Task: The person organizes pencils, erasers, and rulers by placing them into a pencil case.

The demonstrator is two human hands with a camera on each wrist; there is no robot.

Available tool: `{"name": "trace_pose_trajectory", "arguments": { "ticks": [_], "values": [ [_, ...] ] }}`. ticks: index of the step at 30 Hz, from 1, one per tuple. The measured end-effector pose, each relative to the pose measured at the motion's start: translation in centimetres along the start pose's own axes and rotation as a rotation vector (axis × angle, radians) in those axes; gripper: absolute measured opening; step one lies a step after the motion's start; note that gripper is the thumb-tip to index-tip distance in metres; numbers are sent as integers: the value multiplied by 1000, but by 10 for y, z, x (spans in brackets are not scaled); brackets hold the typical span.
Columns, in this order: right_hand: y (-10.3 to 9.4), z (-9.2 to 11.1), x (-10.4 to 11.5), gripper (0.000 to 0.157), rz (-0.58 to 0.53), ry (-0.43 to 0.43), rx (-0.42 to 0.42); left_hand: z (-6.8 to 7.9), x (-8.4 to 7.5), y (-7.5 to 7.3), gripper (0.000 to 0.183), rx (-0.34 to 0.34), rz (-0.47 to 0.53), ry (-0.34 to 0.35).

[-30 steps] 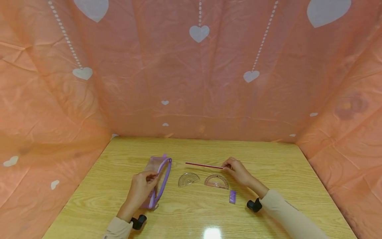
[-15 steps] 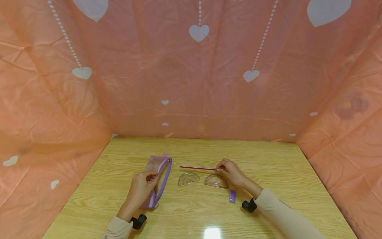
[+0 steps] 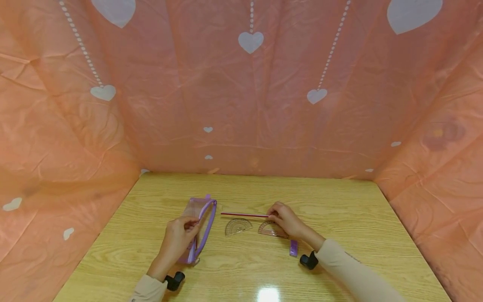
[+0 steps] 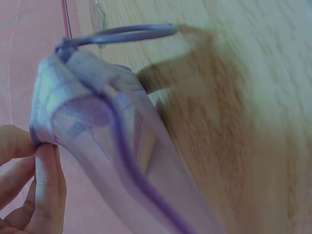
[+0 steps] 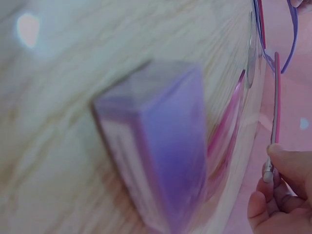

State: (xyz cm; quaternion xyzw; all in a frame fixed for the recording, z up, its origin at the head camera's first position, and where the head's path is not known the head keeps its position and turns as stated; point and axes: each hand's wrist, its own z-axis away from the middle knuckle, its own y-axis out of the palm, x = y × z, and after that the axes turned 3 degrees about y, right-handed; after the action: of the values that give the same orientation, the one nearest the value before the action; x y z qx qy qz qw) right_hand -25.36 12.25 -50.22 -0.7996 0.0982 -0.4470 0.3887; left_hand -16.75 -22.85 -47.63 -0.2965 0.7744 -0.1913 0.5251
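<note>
My left hand [image 3: 179,235] pinches the edge of a see-through purple pencil case [image 3: 195,204] on the left of the table, whose zipped mouth gapes toward the right. In the left wrist view, thin pink and yellowish items show dimly through the case [image 4: 78,92]. Between thumb and fingers, my right hand [image 3: 285,219] grips a dark-and-red striped pencil [image 3: 243,214] near its eraser end. Its other end points left, a short way from the case's mouth. Below the pencil lie a clear protractor [image 3: 237,226] and a pinkish protractor [image 3: 270,229], the latter partly behind the right hand.
A small purple block, perhaps a wrapped eraser [image 3: 293,248], lies on the wood-grain table [image 3: 241,268] below my right wrist. Orange cloth [image 3: 241,105] with white hearts surrounds the table at the back and both sides.
My right hand has carried the pencil leftward and slightly nearer to me, bringing its far end closer to the pencil case. My left hand and the case have stayed put.
</note>
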Motion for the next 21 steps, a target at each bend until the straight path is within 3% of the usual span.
{"name": "trace_pose_trajectory", "arguments": {
  "ticks": [21],
  "values": [
    [16, -11, 16, 5, -32, 39, 32, 0, 0, 0, 12, -5, 6, -1]
  ]
}}
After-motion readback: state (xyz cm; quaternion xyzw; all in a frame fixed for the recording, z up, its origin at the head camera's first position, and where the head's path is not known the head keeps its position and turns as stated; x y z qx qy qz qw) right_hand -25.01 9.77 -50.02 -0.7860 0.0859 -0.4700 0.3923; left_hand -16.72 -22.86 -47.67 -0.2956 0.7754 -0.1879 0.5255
